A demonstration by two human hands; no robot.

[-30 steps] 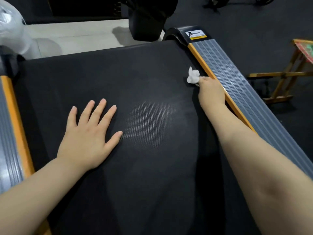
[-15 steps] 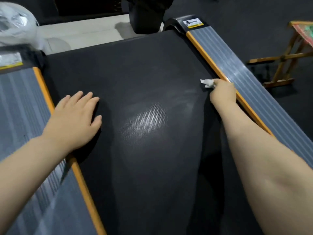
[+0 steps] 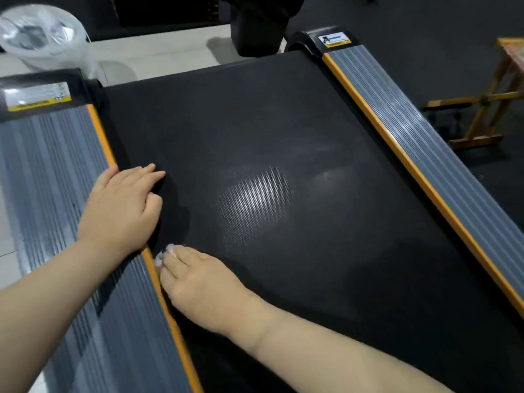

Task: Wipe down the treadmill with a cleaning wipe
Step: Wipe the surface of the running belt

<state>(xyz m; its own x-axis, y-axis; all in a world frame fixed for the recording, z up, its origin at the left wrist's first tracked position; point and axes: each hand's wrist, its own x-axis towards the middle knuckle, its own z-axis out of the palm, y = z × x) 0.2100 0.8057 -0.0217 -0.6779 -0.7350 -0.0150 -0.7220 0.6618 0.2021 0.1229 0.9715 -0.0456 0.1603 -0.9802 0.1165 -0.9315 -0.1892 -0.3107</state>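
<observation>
The treadmill's black belt (image 3: pixel 283 143) fills the middle of the view, flanked by a grey ribbed left side rail (image 3: pixel 51 171) and a right side rail (image 3: pixel 419 143), each with an orange edge strip. My right hand (image 3: pixel 198 287) lies on the belt's left edge and presses a small white cleaning wipe (image 3: pixel 164 255) against the orange strip; only a bit of the wipe shows past my fingertips. Just above it my left hand (image 3: pixel 122 205) rests across the left orange strip, its fingers reaching onto the belt.
A clear plastic bag (image 3: pixel 42 38) sits on the pale floor at the far left. A black machine base (image 3: pixel 258 26) stands beyond the belt's far end. A wooden folding stool (image 3: pixel 487 100) stands on the dark floor at the right.
My right hand has swept the wipe across the belt from the right orange strip to the left one. My left hand has stayed at the left edge.
</observation>
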